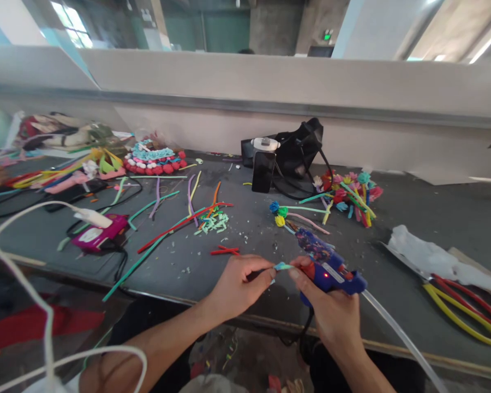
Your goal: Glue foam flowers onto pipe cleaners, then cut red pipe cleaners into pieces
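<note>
Blue-green strip [284, 266] | long axis roughly sideways, between both hands, neither nearer | left hand [244, 285]: pinching left end | right hand [332, 310]: pinching right end, gripping glue gun [339, 277]

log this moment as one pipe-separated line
left hand: pinches small blue-green piece | right hand: holds glue gun, touches piece | nearby: red strips

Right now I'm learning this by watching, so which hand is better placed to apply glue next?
Probably the right hand: it grips the blue glue gun. The left hand holds no tool, only pinching a small blue-green piece.
</note>
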`<state>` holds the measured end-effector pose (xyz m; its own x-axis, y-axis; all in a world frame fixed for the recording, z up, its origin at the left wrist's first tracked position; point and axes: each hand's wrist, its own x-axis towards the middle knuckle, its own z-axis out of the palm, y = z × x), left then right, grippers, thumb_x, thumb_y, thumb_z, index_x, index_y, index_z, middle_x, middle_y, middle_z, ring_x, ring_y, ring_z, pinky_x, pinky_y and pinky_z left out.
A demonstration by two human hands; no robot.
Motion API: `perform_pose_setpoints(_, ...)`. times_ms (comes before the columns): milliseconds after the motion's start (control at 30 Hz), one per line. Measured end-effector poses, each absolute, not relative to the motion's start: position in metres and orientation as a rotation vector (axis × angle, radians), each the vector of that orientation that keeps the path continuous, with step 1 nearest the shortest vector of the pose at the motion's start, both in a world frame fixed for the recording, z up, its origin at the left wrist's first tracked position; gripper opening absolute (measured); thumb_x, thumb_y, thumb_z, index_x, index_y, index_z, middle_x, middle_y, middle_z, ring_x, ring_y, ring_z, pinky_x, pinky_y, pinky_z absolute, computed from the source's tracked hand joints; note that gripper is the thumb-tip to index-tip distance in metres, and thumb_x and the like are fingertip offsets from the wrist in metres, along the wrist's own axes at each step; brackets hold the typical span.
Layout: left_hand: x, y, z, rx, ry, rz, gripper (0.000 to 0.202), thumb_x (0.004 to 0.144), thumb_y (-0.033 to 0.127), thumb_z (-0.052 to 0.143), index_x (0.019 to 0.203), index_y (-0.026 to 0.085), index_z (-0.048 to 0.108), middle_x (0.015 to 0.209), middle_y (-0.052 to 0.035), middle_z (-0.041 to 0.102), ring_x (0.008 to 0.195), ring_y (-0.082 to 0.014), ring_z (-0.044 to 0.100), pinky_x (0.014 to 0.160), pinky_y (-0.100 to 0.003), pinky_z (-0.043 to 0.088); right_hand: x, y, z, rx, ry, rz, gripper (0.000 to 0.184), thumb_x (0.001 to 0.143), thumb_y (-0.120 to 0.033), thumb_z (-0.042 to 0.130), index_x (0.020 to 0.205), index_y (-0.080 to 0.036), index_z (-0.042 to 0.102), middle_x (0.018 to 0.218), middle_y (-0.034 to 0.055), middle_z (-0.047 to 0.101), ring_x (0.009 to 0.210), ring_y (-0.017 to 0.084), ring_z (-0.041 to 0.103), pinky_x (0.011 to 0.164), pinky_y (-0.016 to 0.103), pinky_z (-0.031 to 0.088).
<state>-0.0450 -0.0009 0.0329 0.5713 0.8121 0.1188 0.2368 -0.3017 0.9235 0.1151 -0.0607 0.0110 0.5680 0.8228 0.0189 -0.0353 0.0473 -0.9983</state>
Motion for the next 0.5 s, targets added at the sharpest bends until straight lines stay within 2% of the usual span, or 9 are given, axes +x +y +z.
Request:
perform_pose_setpoints(300, -0.0456, -0.0033, 0.0302, 1.94, 0.836, 0.744, 0.026, 0.092, 0.028, 0.053, 0.085, 0.014, 0.074, 0.066, -0.0018, 0.059, 0.061, -0.0107, 0.05, 0.056, -0.021, 0.033, 0.1142, -0.0634, 0.0145, -1.518, -0.771, 0.697, 0.019, 0.067, -0.035, 0.08, 0.075, -0.019, 0.075, 0.072, 0.001, 0.072, 0.068, 0.018, 0.066, 0.07, 0.031, 0.054)
perform_pose_setpoints(500, -0.0464, -0.001, 0.0315, 1.936, 0.871, 0.752, 0.026, 0.092, 0.03, 0.052, 0.087, 0.015, 0.073, 0.071, -0.0018, 0.063, 0.065, -0.0113, 0.054, 0.06, -0.021, 0.036, 0.1162, -0.0616, 0.0104, -1.432, -0.746, 0.72, 0.022, 0.065, -0.036, 0.082, 0.076, -0.019, 0.075, 0.073, 0.0015, 0.071, 0.068, 0.017, 0.064, 0.068, 0.031, 0.053)
